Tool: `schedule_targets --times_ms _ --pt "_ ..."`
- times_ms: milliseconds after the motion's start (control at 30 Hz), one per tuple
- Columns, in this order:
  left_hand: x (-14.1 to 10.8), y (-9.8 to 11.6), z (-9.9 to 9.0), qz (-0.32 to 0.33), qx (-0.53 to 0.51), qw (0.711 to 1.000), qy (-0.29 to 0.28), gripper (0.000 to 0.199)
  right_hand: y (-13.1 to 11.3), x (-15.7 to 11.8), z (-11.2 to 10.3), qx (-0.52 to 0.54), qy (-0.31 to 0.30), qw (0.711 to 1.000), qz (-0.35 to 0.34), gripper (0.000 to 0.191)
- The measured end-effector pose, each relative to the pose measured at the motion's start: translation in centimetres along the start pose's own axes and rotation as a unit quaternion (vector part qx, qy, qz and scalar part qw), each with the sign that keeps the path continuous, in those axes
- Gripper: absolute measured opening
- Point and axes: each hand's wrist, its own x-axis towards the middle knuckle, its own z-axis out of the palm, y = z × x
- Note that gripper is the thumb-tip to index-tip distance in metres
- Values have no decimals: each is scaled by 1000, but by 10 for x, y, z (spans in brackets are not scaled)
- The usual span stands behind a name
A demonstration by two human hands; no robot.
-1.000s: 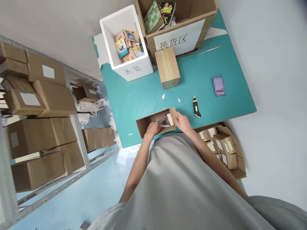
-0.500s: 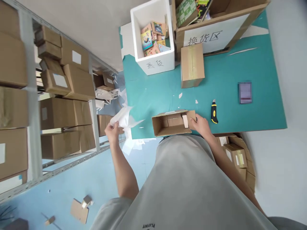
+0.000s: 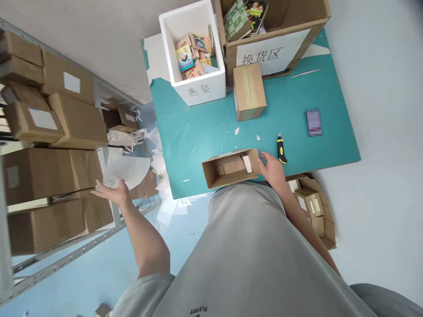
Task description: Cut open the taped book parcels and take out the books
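My left hand (image 3: pixel 114 192) is stretched out to the left with its fingers apart. Just above it a thin white sheet (image 3: pixel 127 171) hangs in the air, beyond the table's left edge. An open cardboard box (image 3: pixel 218 181) lies at the front edge of the table, against my shirt. Inside, at its right end, stands a small white block-like item (image 3: pixel 246 163). My right hand (image 3: pixel 273 171) is beside the box's right flap, thumb and fingers parted; whether the thumb touches the flap I cannot tell. A black and yellow utility knife (image 3: pixel 281 149) lies right of that hand.
On the green table (image 3: pixel 191 141) stand a white foam bin (image 3: pixel 206 90) of booklets, a large carton (image 3: pixel 297 44) with books and a taped box (image 3: pixel 250 94). A purple item (image 3: pixel 313 122) lies right. Shelves of boxes (image 3: pixel 42 176) stand left; white sheets (image 3: pixel 168 207) litter the floor.
My left hand has swung left and let go of the white sheet. My right hand has loosened from the box flap, its fingers spreading. The view has turned slightly.
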Motion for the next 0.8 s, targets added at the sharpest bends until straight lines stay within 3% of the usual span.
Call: schedule_targets --times_ms 100,167,333,400,533,633,800 --pt "-4 12 24 -26 3 999 30 94 -18 -15 -10 -19 44 998 -30 41" --pt "-16 32 46 -7 -9 1000 9 94 -30 -21 -11 -30 8 999 -45 39" --pt "-90 113 95 134 -55 985 -94 62 -52 -17 12 -138 -175 975 -23 30" --pt "-131 147 100 202 -61 967 -141 44 -56 -9 25 -180 -209 961 15 28" --pt "-202 195 93 253 -17 941 -225 24 -60 8 44 -205 -234 948 62 23" --pt "-229 204 88 287 24 918 -272 22 -62 15 51 -207 -236 947 72 25" --pt "-242 192 93 280 16 908 -311 32 -65 15 56 -217 -213 950 76 32"
